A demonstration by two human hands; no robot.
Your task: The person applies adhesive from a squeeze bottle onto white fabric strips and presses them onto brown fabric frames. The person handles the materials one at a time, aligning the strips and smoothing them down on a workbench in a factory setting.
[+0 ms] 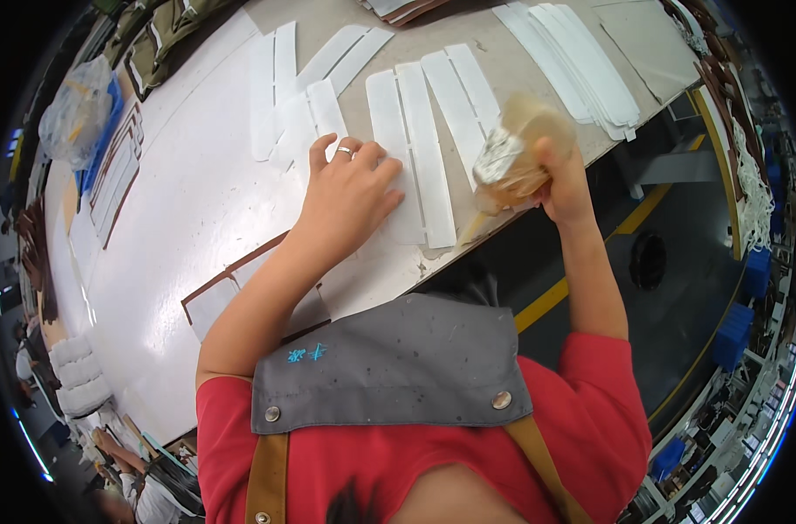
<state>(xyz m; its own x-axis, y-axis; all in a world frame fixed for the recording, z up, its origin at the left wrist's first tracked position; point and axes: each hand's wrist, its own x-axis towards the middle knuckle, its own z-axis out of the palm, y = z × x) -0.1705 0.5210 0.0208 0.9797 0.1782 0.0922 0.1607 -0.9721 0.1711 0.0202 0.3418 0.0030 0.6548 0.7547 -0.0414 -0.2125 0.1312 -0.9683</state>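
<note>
My right hand (562, 179) is closed around a yellowish translucent container (516, 157) with a crinkled silvery patch, held near the table's right edge. Motion blurs it, so its exact kind is unclear. My left hand (350, 192) lies palm down with fingers apart and slightly bent, beside and partly over a white slotted panel (411, 157). A ring circles one of its fingers. Another white slotted panel (463, 92) sits between that one and the container. Further left are more white panels (280, 87), some overlapping.
Layered white strips (577, 65) occupy the far right of the pale table (145, 271). Brown-edged pieces (232, 279) lie by my left forearm. A clear plastic bag (75, 113) and olive fabric items (162, 44) are at the far left. Beyond the right edge is a dark floor (669, 227).
</note>
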